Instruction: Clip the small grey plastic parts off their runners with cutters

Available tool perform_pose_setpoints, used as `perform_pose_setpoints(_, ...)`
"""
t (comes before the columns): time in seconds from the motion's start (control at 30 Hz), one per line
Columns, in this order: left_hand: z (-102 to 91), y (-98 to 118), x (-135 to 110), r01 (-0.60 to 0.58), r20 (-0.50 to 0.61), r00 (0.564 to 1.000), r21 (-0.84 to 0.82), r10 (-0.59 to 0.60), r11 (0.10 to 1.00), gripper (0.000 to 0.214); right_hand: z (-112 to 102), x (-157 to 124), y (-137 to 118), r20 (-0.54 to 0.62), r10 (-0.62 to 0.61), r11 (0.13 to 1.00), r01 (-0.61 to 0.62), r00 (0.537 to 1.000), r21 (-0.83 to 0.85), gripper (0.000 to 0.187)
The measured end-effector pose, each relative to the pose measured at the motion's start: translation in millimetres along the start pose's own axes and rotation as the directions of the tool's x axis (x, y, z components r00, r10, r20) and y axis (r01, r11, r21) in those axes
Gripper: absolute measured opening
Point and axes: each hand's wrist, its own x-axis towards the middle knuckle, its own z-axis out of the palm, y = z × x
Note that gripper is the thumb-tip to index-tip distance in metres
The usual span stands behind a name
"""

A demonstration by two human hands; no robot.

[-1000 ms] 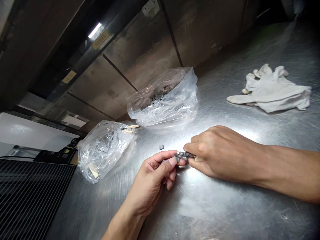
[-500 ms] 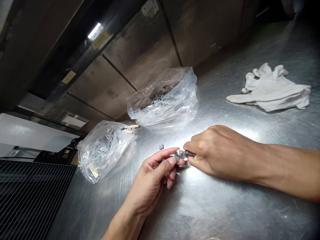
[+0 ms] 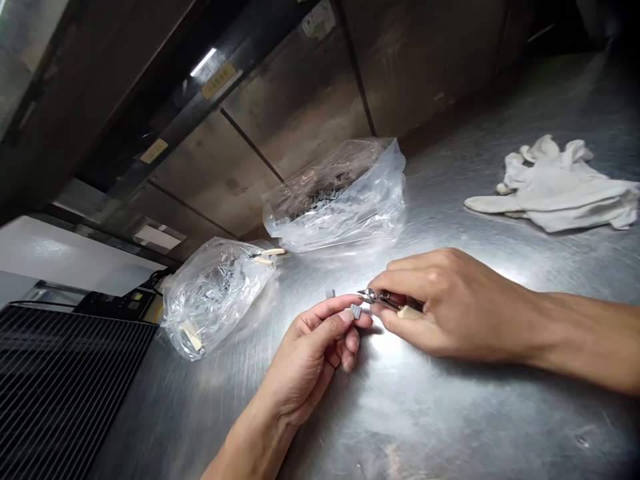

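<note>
Between the thumb and fingers of my left hand [image 3: 320, 340] is a small grey ribbed plastic piece [image 3: 356, 311]. My right hand [image 3: 445, 307] is closed around a pair of nippers [image 3: 383, 298] with pale handles, mostly hidden in the palm. The metal jaws point left, close to the grey piece and the left fingertips; whether they touch it I cannot tell. Just behind the left index finger, another small grey ribbed piece [image 3: 330, 293] lies on the metal table.
A clear bag [image 3: 340, 220] of many small grey pieces stands at the back. Left of it lies a second clear bag [image 3: 220, 300] with grey bits and a pale-handled tool [image 3: 270, 253] on its edge. White gloves [image 3: 560, 187] rest at right; a black ribbed surface [image 3: 55, 380] fills the lower left.
The nippers have drawn up off the grey piece and their jaws have parted. My right-hand fingers have loosened around the handles. The whole view has shifted slightly.
</note>
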Motion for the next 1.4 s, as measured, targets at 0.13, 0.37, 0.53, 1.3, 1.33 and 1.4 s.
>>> perform_pose_setpoints(0.13, 3.2, -1.9, -0.6, -0.018, -0.008, 1.0, 0.072, 0.019, 0.997, 0.014, 1.4, -0.2, -2.0, -0.013, -0.051, 0.995, 0.052, 0.999, 0.082, 0.012)
perform_pose_setpoints(0.37, 2.0, -9.0, -2.3, -0.093, 0.051, 0.995, 0.214, 0.084, 0.972, 0.033, 6.2, -2.3, -7.2, 0.04, -0.093, 0.958, 0.079, 0.995, 0.277, 0.015)
perform_pose_setpoints(0.53, 2.8, -12.5, -2.8, -0.145, 0.132, 0.984, 0.237, 0.116, 0.961, 0.035, 2.5, -1.3, -8.3, 0.176, -0.055, 0.975, 0.015, 0.983, 0.222, 0.012)
perform_pose_setpoints(1.3, 2.0, -8.0, -8.1, -0.262, 0.194, 0.957, 0.258, 0.215, 0.93, 0.03, 5.9, -1.2, -12.7, -0.045, -0.295, 0.94, 0.298, 0.955, 0.165, 0.019)
perform_pose_setpoints(1.33, 3.5, -6.7, -8.9, -0.273, 0.192, 0.954, 0.248, 0.228, 0.93, 0.031, 6.7, -2.0, -12.1, -0.053, -0.294, 0.941, 0.299, 0.954, 0.156, 0.02)
perform_pose_setpoints(1.4, 6.8, -5.0, -10.6, -0.301, 0.172, 0.949, 0.236, 0.265, 0.924, 0.031, 8.6, -4.1, -10.6, -0.06, -0.28, 0.948, 0.285, 0.958, 0.139, 0.021)
